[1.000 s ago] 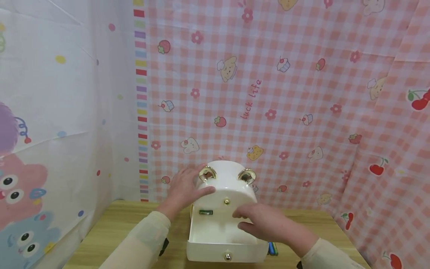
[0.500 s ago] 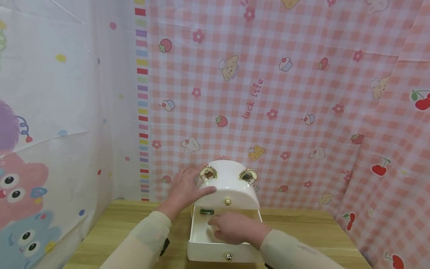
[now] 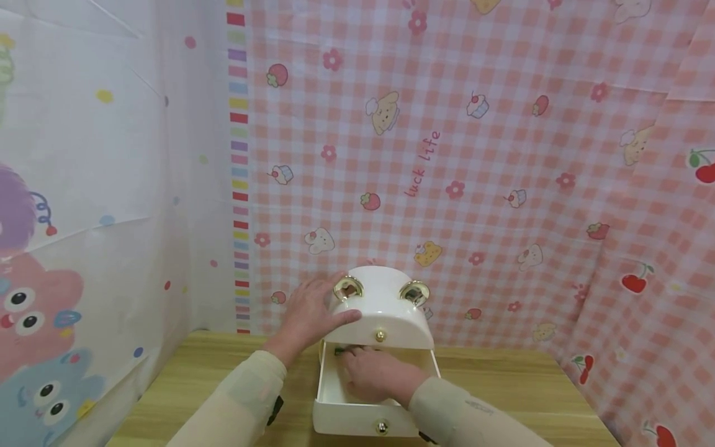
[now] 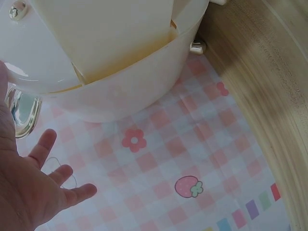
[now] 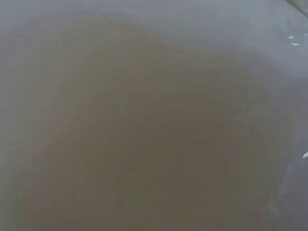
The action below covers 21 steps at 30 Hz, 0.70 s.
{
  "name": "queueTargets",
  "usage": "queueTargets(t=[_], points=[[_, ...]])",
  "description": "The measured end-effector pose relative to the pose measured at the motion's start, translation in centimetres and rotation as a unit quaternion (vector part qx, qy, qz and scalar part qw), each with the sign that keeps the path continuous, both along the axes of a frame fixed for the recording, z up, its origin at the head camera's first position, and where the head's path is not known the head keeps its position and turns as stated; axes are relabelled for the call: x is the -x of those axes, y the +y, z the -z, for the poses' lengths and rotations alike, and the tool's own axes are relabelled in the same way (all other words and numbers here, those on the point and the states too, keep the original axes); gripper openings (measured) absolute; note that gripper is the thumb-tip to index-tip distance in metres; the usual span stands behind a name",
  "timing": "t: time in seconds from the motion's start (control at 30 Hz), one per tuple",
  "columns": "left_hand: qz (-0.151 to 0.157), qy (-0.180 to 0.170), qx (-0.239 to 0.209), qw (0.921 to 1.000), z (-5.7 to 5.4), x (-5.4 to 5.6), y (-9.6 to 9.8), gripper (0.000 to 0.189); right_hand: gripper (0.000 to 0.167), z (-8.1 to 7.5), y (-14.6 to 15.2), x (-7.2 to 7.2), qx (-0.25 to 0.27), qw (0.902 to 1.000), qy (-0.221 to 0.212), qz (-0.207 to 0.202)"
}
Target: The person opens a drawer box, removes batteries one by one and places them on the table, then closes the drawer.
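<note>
Though unclear, right hand (image 3: 377, 374) (beside battery (image 3: 338, 351))

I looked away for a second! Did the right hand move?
Yes. Judged against the white drawer, the right hand went left, from the drawer's right edge to where it partly hides the green battery.

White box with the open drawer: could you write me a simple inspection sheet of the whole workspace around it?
Surface: wood-grained table.
Job's things: white box, lower drawer open; small green item at the drawer's back left, partly covered.
Clutter: nothing seen; the right sleeve hides part of the table.
Hands: left hand on the box's left side; right hand in the drawer, at the green item, grip unclear.
Cables: nothing seen.
Surroundings: pink checked cloth behind and right; white spotted cloth left.
</note>
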<state>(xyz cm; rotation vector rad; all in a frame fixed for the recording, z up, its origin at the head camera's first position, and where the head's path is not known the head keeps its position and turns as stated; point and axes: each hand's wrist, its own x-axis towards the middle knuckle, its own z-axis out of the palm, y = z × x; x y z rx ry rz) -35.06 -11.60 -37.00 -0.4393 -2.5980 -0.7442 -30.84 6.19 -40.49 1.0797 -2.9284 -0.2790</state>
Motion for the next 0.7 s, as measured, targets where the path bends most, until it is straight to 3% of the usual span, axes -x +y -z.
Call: queueTargets(t=[0.33,0.53,0.7], points=[[0.002,-0.002,-0.005,1.0000,-0.4,-0.3,0.1,0.091,0.041,0.9,-0.6,0.8,0.019,0.9998,0.008,0.002],[0.000,-0.001,-0.004,1.0000,-0.3,-0.3,0.0,0.090,0.037,0.5,-1.2,0.4,-0.035,0.9983,0.044,-0.015],[0.002,-0.003,-0.006,1.0000,-0.2,-0.3,0.1,0.091,0.024,0.4,-1.5,0.2,-0.061,0.9966,0.055,-0.010]])
